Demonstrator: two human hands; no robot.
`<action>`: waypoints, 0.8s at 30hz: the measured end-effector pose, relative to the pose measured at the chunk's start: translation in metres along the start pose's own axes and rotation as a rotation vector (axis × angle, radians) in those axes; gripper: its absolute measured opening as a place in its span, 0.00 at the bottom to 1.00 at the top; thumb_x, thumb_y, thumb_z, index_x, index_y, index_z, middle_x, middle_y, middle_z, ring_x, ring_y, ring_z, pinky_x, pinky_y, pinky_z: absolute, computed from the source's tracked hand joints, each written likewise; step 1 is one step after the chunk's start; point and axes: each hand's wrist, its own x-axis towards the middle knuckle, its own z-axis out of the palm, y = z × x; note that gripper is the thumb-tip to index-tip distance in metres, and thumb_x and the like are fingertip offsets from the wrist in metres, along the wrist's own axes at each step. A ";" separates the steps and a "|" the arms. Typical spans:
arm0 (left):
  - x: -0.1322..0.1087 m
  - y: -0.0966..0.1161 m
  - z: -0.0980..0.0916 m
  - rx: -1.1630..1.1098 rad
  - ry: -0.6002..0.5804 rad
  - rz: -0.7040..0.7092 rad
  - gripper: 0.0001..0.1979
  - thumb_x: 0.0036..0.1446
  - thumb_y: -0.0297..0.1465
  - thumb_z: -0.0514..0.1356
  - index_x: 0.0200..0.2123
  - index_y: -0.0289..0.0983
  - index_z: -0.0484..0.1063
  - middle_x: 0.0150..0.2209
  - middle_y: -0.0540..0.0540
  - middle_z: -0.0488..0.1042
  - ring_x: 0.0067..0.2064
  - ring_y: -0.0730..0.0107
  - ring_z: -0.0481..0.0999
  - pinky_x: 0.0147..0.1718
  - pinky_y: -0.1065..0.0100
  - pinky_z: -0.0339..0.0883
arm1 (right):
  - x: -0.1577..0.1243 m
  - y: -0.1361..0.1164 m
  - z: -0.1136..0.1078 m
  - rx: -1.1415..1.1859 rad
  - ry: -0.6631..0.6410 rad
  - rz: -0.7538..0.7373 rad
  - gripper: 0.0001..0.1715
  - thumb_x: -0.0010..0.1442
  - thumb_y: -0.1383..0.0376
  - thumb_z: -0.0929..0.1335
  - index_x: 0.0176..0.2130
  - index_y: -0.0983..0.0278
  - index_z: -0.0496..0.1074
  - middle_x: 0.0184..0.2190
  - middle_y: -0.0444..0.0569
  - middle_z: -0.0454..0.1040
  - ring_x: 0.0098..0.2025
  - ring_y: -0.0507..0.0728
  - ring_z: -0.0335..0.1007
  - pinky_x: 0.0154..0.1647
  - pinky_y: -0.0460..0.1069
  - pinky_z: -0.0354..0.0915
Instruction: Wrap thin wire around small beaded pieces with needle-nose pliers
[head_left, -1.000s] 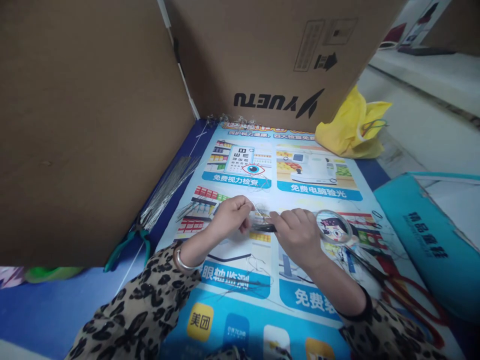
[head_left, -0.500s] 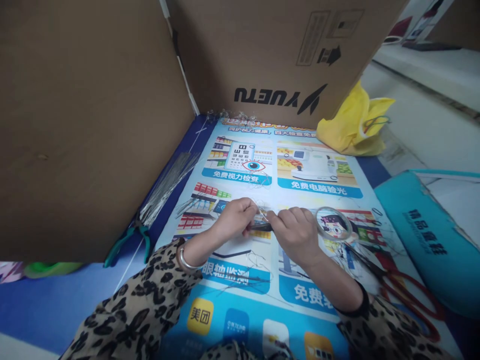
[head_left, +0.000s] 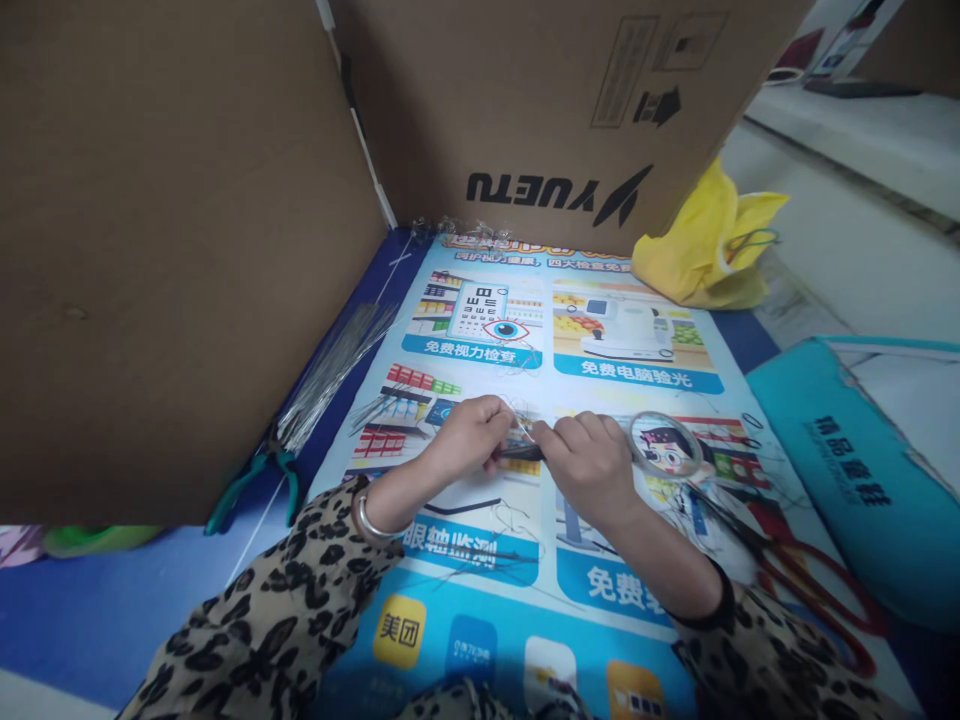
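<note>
Above the middle of a printed poster (head_left: 510,625), my two hands are close together. A thin, pale, shiny wire (head_left: 523,430) runs between their fingertips. My left hand (head_left: 471,437), with a silver bangle at the wrist, pinches one end. My right hand (head_left: 591,465) is closed with thumb and forefinger on the other end. A dark narrow strip (head_left: 521,453) shows just below the wire; whether it is held or printed on the poster I cannot tell. Right of my right hand lies a clear tape roll (head_left: 699,462), with red-handled scissors (head_left: 821,590) beyond it. Loose wire pieces (head_left: 480,558) are scattered on the poster.
Tall cardboard panels (head_left: 187,260) stand at the left and back. Teal-handled pliers (head_left: 292,490) lie at the left, by a bundle of straight wires (head_left: 326,375). Twisted wire pieces (head_left: 457,232) sit at the back. A yellow bag (head_left: 697,245) and a teal box (head_left: 847,470) are at the right.
Almost nothing differs. Both hands keep their hold on the wire in the same place; the whole view has shifted very slightly.
</note>
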 end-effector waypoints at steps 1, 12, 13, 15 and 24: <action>0.000 -0.001 0.000 0.006 -0.001 0.005 0.07 0.54 0.31 0.50 0.28 0.36 0.66 0.16 0.56 0.64 0.12 0.79 0.65 0.10 0.78 0.56 | 0.000 0.000 0.000 0.000 -0.004 0.001 0.06 0.58 0.67 0.66 0.36 0.62 0.73 0.23 0.45 0.67 0.31 0.55 0.52 0.35 0.52 0.46; -0.002 -0.006 -0.003 0.705 0.216 0.502 0.10 0.60 0.32 0.47 0.34 0.38 0.67 0.19 0.53 0.70 0.21 0.74 0.71 0.23 0.73 0.61 | -0.001 -0.002 0.000 0.076 -0.304 0.102 0.08 0.55 0.70 0.65 0.32 0.63 0.74 0.24 0.47 0.71 0.30 0.55 0.61 0.34 0.51 0.48; -0.001 -0.009 -0.004 0.838 0.236 0.612 0.09 0.59 0.30 0.47 0.35 0.38 0.67 0.19 0.52 0.70 0.21 0.73 0.71 0.22 0.72 0.59 | 0.000 -0.003 0.000 0.100 -0.378 0.123 0.08 0.54 0.71 0.65 0.31 0.64 0.74 0.25 0.47 0.72 0.30 0.55 0.63 0.34 0.50 0.49; 0.000 -0.014 -0.006 1.049 0.237 0.842 0.08 0.57 0.27 0.49 0.35 0.38 0.67 0.19 0.52 0.70 0.21 0.71 0.70 0.21 0.71 0.57 | 0.001 -0.004 -0.001 0.145 -0.531 0.169 0.08 0.52 0.71 0.65 0.30 0.64 0.74 0.26 0.48 0.74 0.30 0.55 0.65 0.32 0.50 0.50; 0.000 -0.015 -0.008 1.109 0.337 1.058 0.07 0.57 0.25 0.51 0.36 0.38 0.67 0.20 0.53 0.72 0.22 0.72 0.70 0.23 0.71 0.59 | 0.007 -0.002 -0.008 0.181 -0.577 0.193 0.10 0.54 0.71 0.64 0.33 0.64 0.74 0.29 0.49 0.74 0.35 0.56 0.66 0.36 0.50 0.52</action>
